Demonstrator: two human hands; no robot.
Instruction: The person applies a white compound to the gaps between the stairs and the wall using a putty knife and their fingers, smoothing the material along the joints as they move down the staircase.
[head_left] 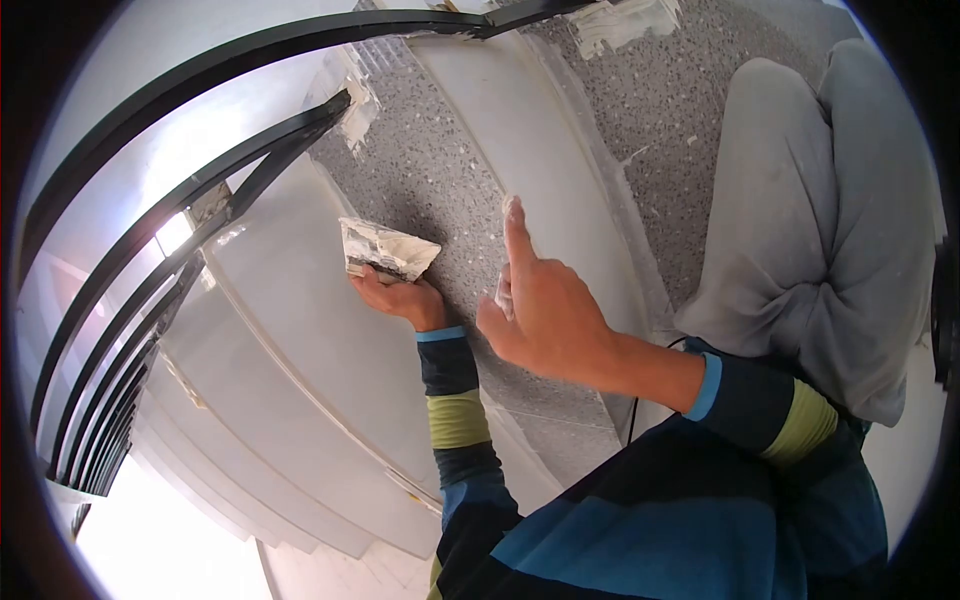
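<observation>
My left hand (405, 301) is closed around a putty knife, palm up. The wide putty knife blade (390, 250) carries a layer of off-white putty; its handle is hidden in the hand. My right hand (555, 315) holds nothing. Its index finger is stretched out, with the tip at the joint between the speckled grey stair tread (400, 140) and the white riser (500, 110). The other fingers are bent, and whitish smears mark the fingertips and thumb.
Black metal railing bars (180, 75) run along the left, one ending in a putty-smeared patch (358, 115) on the tread. More white stair risers (300, 260) descend at lower left. Another speckled tread (690, 110) lies beside my bent knees (780, 190). A thin black cable (632, 420) hangs near my right sleeve.
</observation>
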